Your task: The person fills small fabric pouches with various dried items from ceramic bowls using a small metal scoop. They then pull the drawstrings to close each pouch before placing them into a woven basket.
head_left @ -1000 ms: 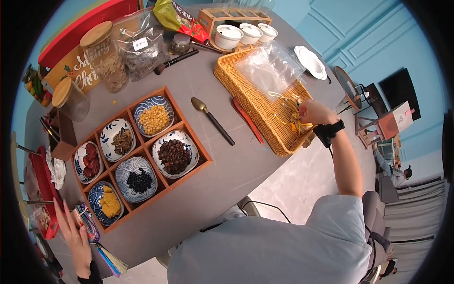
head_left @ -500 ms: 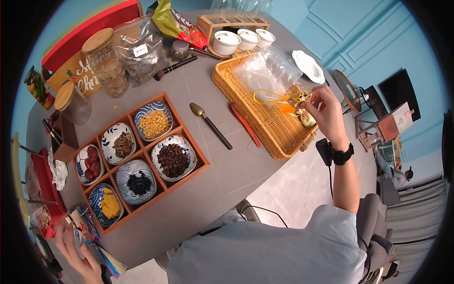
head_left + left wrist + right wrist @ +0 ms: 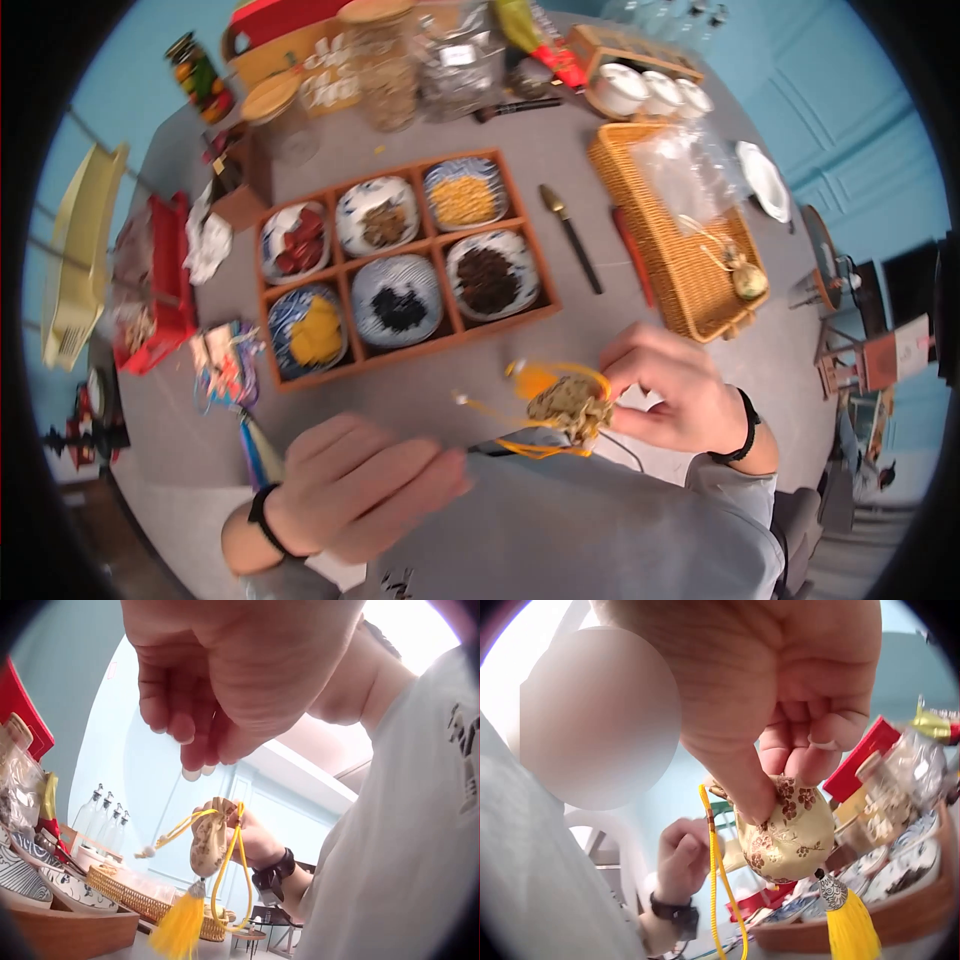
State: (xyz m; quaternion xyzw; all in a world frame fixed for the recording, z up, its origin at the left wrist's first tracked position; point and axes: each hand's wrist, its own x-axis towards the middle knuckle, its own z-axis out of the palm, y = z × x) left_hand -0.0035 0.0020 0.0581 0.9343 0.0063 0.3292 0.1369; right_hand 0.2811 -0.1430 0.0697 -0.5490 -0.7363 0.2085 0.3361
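Observation:
A small gold brocade drawstring sachet (image 3: 568, 408) with brown blossoms hangs from my right hand (image 3: 675, 390), thumb and fingers pinching its gathered neck. Yellow cord (image 3: 714, 889) loops down beside the sachet, and a yellow tassel (image 3: 178, 926) with a silver cap dangles from its base. My left hand (image 3: 365, 485), blurred in the head view, hovers left of the sachet with loosely bent fingers. In the left wrist view those fingers (image 3: 201, 724) hang above the sachet, holding nothing.
A divided wooden box (image 3: 505, 320) holds bowls of dried ingredients. Right of it lie a dark-handled spoon (image 3: 575, 245), a red slim item (image 3: 632, 255) and a wicker basket (image 3: 690, 275) with another sachet (image 3: 748, 282). Colourful tasselled pieces (image 3: 225, 365) lie at the left.
My right hand has lifted the sachet out of the basket and brought it before my body. My left hand has come inward from the table's left end. The head view has swung left.

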